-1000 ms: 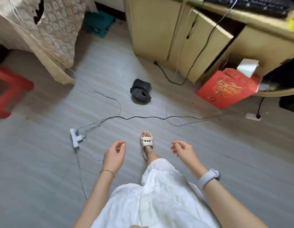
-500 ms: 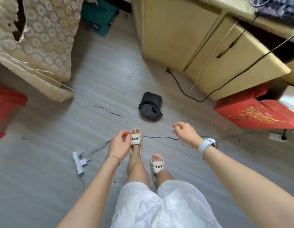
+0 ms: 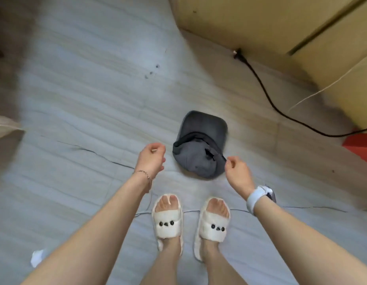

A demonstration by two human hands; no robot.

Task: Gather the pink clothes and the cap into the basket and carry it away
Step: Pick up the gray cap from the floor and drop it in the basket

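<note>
A dark grey cap [image 3: 201, 145] lies on the grey floor just ahead of my feet, its brim pointing away from me. My left hand [image 3: 151, 159] hovers just left of the cap, fingers loosely curled, holding nothing. My right hand [image 3: 237, 171] is at the cap's near right edge, fingertips at or just beside its back strap; no grip on it shows. No pink clothes and no basket are in view.
A yellow wooden cabinet [image 3: 260, 27] fills the top right, with a black cable [image 3: 267, 93] running from its base across the floor. A red box corner [image 3: 361, 145] sits at the right edge. Thin cords [image 3: 108, 157] cross the floor near my slippered feet [image 3: 190, 221].
I have stepped forward and leaned down, so the cap is now much closer. Both hands have come down to either side of it.
</note>
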